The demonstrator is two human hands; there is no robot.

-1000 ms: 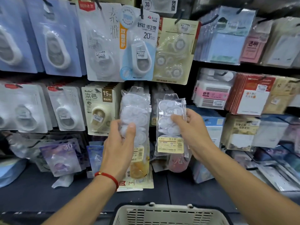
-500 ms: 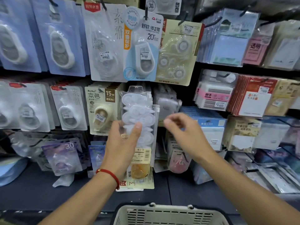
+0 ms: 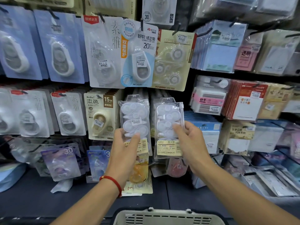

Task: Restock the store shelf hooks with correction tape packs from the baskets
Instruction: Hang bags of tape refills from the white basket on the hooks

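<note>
At mid-shelf, the left hand [image 3: 125, 153] grips a clear pack [image 3: 134, 122] of white correction tapes, thumb across its front and fingers behind, held upright before the hanging stock. Just beside it the right hand [image 3: 191, 143] pinches a second clear pack [image 3: 168, 127] by its right edge, thumb on the front, also upright; the two packs stand side by side with a narrow gap between them. Each carries a yellow label near its lower end. A red cord [image 3: 113, 182] circles the left wrist. Behind the left pack hangs a beige card [image 3: 100, 114] marked 15M; whether either held pack sits on a hook cannot be told. Above them hang a white-and-blue card [image 3: 139, 56] marked 20 and a cream card [image 3: 173, 60] with several small tapes. Blue cards [image 3: 60, 46] fill the upper left, sticky-note blocks [image 3: 219, 52] the upper right. Below the forearms, at the bottom edge, shows the rim of a pale basket [image 3: 168, 216], its inside out of view.
</note>
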